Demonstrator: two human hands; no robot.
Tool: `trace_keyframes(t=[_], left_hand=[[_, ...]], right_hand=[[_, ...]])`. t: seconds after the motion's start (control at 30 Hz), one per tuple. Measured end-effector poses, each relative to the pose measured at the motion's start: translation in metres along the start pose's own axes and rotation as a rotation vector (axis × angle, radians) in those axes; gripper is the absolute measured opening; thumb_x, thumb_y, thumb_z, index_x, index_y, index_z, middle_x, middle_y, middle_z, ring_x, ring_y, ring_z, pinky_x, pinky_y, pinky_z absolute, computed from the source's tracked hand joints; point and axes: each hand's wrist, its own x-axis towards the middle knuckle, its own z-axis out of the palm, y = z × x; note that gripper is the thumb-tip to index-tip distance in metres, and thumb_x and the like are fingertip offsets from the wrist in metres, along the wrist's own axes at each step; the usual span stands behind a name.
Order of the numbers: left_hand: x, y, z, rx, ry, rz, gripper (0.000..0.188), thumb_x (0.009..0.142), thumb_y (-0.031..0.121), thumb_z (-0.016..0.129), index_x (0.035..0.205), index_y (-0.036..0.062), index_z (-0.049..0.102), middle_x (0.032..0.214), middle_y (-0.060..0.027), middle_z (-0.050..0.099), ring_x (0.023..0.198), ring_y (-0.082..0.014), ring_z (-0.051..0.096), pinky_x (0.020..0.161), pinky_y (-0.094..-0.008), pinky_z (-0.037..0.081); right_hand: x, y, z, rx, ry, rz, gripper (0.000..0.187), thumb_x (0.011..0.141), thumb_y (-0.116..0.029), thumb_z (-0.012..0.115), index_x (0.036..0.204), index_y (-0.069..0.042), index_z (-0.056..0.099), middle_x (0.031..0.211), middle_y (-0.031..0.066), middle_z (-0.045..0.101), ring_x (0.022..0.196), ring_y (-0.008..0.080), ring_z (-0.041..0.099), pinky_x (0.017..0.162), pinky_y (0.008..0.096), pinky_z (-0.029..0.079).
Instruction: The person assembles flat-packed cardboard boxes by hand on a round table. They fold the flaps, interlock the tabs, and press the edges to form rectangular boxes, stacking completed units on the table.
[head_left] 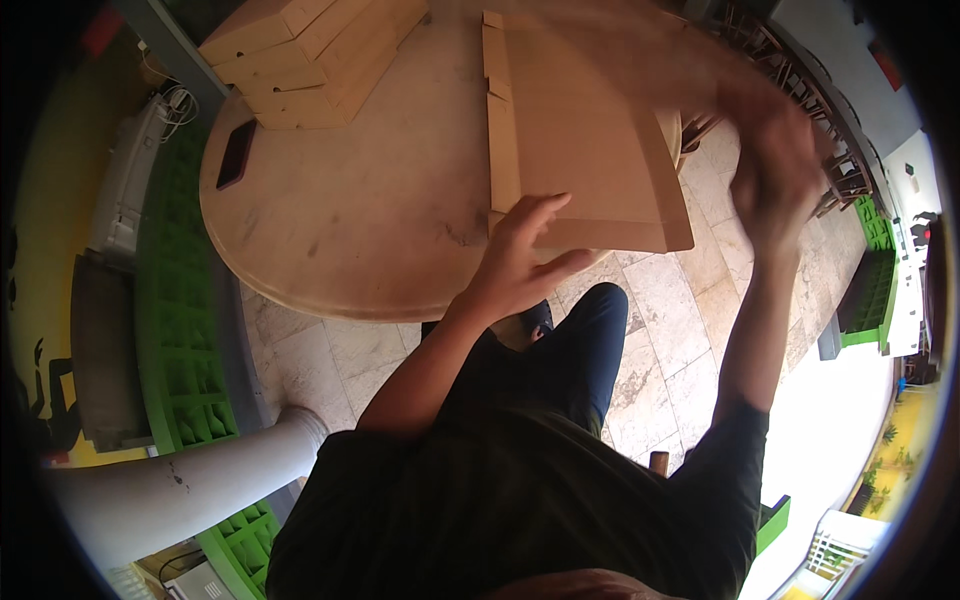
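A partly unfolded brown cardboard box (590,160) lies on the round table (350,220), with a slotted, folded strip along its left side. Its near right part juts past the table edge. My left hand (522,258) is at the near left corner of the cardboard, thumb and fingers apart, the fingertips over or against its near edge. Whether they press on it I cannot tell. Off to the right of the cardboard, my right hand (775,175) is raised and smeared by motion, so its fingers are not clear. A brown blur crosses the cardboard's far right part.
Several folded cardboard boxes (310,65) are stacked at the table's far left. A dark phone (236,155) lies near the left edge. A white column (200,485) stands at the lower left, beside green latticework (185,300). Dark chairs (800,90) stand at the far right.
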Motion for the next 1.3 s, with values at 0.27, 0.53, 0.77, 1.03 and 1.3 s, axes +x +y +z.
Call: trace_keyframes(t=[0.27,0.53,0.77,1.03,1.3], left_hand=[[-0.044,0.002,-0.003,-0.624,0.003,-0.715,0.042,0.109,0.027,0.065,0.142,0.0017,0.057,0.128,-0.0079,0.069,0.113,-0.0124,0.066,0.097,-0.0338,0.054],[-0.055,0.006,0.023,-0.860,0.025,-0.727,0.024,0.108,0.026,0.068,0.119,0.0041,0.065,0.098,-0.0056,0.072,0.081,-0.0108,0.066,0.069,-0.0258,0.053],[-0.056,0.010,0.021,-0.843,-0.046,-0.769,0.020,0.103,0.023,0.076,0.102,0.0045,0.070,0.086,-0.0045,0.070,0.065,-0.0100,0.061,0.059,-0.0260,0.048],[-0.050,0.024,0.026,-0.899,0.008,-0.839,0.016,0.099,0.016,0.079,0.092,0.0042,0.070,0.077,-0.0045,0.067,0.060,-0.0110,0.059,0.055,-0.0272,0.046],[-0.052,0.021,0.037,-0.916,0.091,-0.805,0.018,0.099,0.017,0.079,0.091,0.0040,0.069,0.075,-0.0039,0.066,0.061,-0.0114,0.061,0.054,-0.0272,0.046]], right_hand=[[-0.115,-0.139,-0.021,0.381,-0.671,0.353,0.043,0.081,0.000,0.071,0.124,-0.004,0.072,0.129,0.0136,0.072,0.126,0.0329,0.064,0.113,0.0544,0.045],[-0.133,-0.186,0.001,0.444,-0.262,0.630,0.021,0.085,0.000,0.074,0.106,-0.004,0.074,0.099,0.0108,0.072,0.086,0.0317,0.067,0.075,0.0425,0.049],[-0.119,-0.185,0.005,0.350,-0.441,0.627,0.023,0.083,0.005,0.071,0.104,-0.003,0.074,0.085,0.0087,0.069,0.083,0.0319,0.065,0.076,0.0422,0.047],[-0.118,-0.178,0.000,0.471,-0.403,0.690,0.030,0.083,0.009,0.070,0.109,-0.004,0.075,0.093,0.0078,0.076,0.092,0.0299,0.070,0.080,0.0400,0.044],[-0.121,-0.177,0.002,0.507,-0.412,0.677,0.030,0.084,0.010,0.069,0.109,-0.004,0.075,0.093,0.0087,0.077,0.093,0.0309,0.071,0.081,0.0397,0.046]])
